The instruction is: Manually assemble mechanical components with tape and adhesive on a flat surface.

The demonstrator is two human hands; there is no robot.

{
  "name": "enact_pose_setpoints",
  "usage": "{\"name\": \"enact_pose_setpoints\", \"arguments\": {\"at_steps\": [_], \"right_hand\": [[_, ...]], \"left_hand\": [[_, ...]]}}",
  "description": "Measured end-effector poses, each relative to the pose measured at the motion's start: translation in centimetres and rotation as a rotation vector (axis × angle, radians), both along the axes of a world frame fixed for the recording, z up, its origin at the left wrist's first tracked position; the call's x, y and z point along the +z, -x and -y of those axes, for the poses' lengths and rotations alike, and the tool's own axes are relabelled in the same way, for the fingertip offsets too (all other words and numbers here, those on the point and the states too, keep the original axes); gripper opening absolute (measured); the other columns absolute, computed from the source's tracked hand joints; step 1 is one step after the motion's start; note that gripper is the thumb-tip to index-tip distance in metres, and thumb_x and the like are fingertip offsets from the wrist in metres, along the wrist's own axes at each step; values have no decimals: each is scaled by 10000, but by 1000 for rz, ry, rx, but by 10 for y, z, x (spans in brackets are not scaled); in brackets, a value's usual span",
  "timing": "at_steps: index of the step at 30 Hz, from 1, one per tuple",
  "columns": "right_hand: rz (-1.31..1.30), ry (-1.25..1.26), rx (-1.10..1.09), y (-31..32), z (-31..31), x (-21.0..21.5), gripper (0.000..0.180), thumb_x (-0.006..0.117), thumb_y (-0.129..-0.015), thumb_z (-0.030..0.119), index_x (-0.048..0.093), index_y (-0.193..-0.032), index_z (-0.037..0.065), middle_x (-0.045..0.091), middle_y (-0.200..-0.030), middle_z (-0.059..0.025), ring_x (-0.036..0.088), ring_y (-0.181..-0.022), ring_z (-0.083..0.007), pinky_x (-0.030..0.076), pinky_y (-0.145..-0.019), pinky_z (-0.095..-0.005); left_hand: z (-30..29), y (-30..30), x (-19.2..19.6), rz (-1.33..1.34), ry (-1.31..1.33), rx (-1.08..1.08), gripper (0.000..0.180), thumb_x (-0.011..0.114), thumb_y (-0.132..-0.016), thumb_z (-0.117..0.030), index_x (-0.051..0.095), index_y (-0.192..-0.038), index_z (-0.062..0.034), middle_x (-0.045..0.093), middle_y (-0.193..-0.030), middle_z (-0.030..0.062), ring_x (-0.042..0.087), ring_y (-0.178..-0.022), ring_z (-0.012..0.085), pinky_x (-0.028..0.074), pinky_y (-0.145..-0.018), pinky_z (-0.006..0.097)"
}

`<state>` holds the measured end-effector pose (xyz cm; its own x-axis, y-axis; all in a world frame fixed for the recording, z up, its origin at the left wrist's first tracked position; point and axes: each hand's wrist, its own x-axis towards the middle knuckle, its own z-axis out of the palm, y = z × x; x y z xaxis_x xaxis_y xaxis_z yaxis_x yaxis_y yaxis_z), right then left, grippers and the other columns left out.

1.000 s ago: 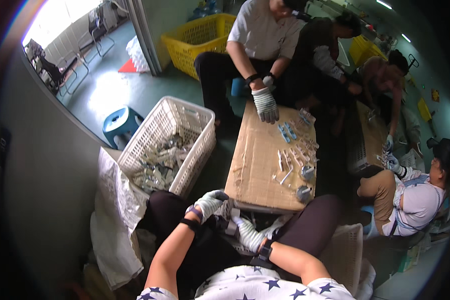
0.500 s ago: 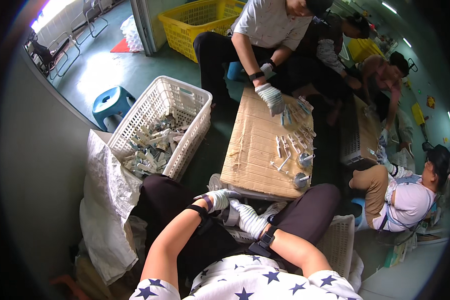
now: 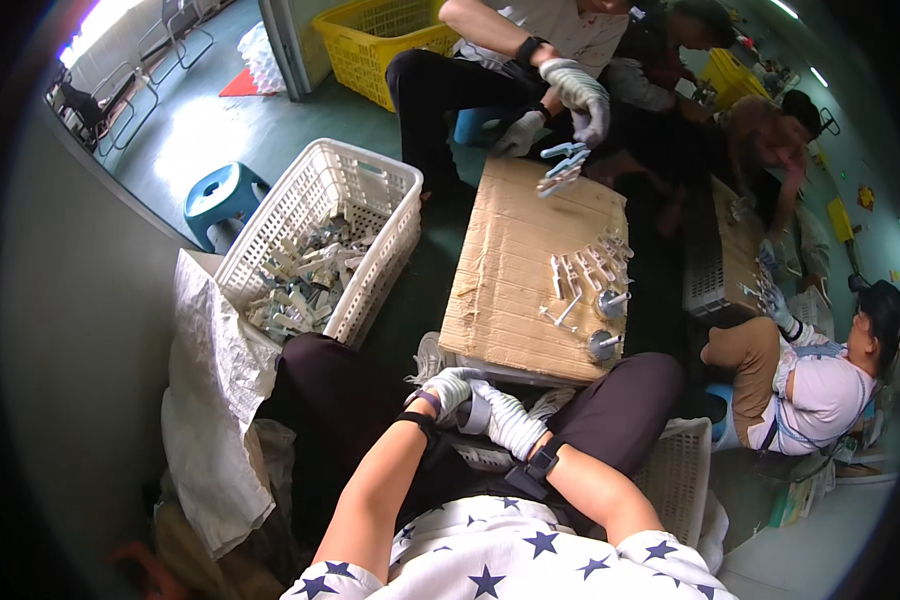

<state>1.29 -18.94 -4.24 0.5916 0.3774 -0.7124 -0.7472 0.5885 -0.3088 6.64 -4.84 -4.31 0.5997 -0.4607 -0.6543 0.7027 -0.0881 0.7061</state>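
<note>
My left hand [image 3: 452,392], in a striped white glove, is closed in front of the cardboard-topped surface [image 3: 500,290], above my lap. Pressed close against it is my right hand [image 3: 511,422], gloved alike, with its fingers curled in. A grey rounded thing [image 3: 476,414] shows between the two hands; its kind is unclear and the fingers hide most of it. On the cardboard lie a row of pale clothes pegs [image 3: 590,268], thin white rods [image 3: 563,315] and two round metal pieces with white stems [image 3: 606,345].
A white basket of pegs [image 3: 372,185] stands left of the cardboard, beside a white woven sack [image 3: 210,400] and a blue stool [image 3: 222,197]. Across from me a co-worker's gloved hand holds blue and white pegs [image 3: 564,165]. Another white basket [image 3: 675,470] is by my right knee.
The co-worker opposite has picked up the blue pegs and some pale ones from the cardboard's far side. My hands stay together, having shifted slightly up and right.
</note>
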Motion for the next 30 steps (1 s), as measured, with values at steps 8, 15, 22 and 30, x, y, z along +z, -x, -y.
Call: {"name": "enact_pose_setpoints", "arguments": {"at_steps": [8,15,22,30], "right_hand": [[476,619,194,-18,42,18,468,650,-852,174,467,-1248,4,553,-1180,-137,531,-1072,-231,428,-933,-339],[1389,1561,15,-232,102,99,812,785,-675,117,357,-1364,65,423,-1363,-219,400,-1267,-348,314,-1078,-373],[875,882,465,-244,79,67,186,715,-799,100,652,-965,44,643,-796,3,567,-744,-110,475,-683,-252],[733,731,-99,-183,32,64,119,604,-909,142,603,-997,62,630,-801,-5,516,-568,-57,426,-527,-198]], "left_hand": [[7,14,8,-89,87,102,412,433,-810,160,630,-1115,-35,670,-964,78,639,-848,194,538,-765,340],[6,16,5,-183,131,112,404,446,-811,151,629,-1114,-45,667,-931,67,646,-810,187,558,-728,350],[-1,12,-3,-237,202,131,458,384,-797,161,583,-1145,-59,660,-976,127,659,-845,271,570,-749,460],[5,2,6,-328,117,147,382,414,-842,113,610,-1111,-73,669,-970,88,661,-837,233,565,-728,392]]}}
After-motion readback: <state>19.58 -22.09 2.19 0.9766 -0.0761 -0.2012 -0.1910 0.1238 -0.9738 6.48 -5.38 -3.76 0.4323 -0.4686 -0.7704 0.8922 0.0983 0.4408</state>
